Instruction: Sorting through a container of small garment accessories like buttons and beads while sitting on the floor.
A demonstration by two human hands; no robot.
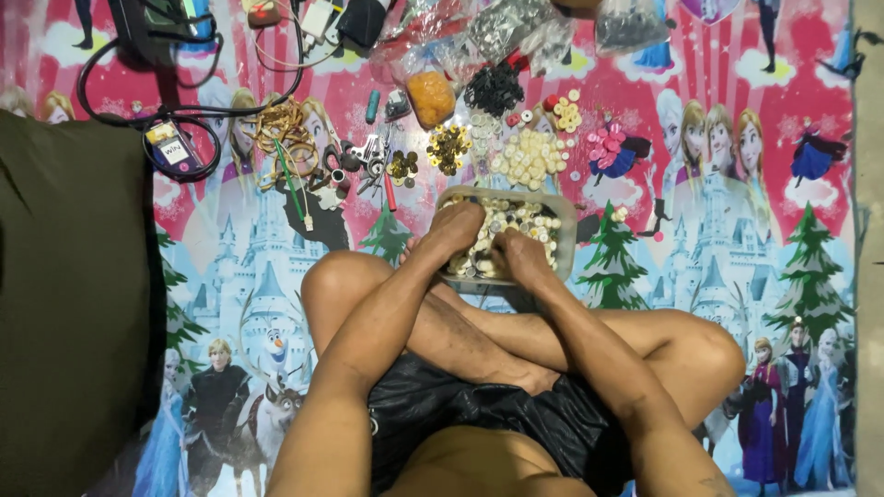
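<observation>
Clear plastic tray [565, 241] of pale buttons [516, 217] sits mid-mat [718, 276], nearer its far edge. Left hand [458, 226] and right hand [517, 255] dig in, fingers curled among buttons; whether either grips one cannot be told.

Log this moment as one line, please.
left hand: in button tray | right hand: in same tray | sorted button piles: beyond tray, on mat

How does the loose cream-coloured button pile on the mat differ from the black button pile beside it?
The cream-coloured button pile is pale and spreads wide, its round buttons easy to tell apart; the black button pile is dark, smaller and tightly clumped, its pieces hard to make out. The cream pile lies nearer the clear plastic tray; the black pile lies farther up the mat. Both lie loose on the printed mat.
</observation>
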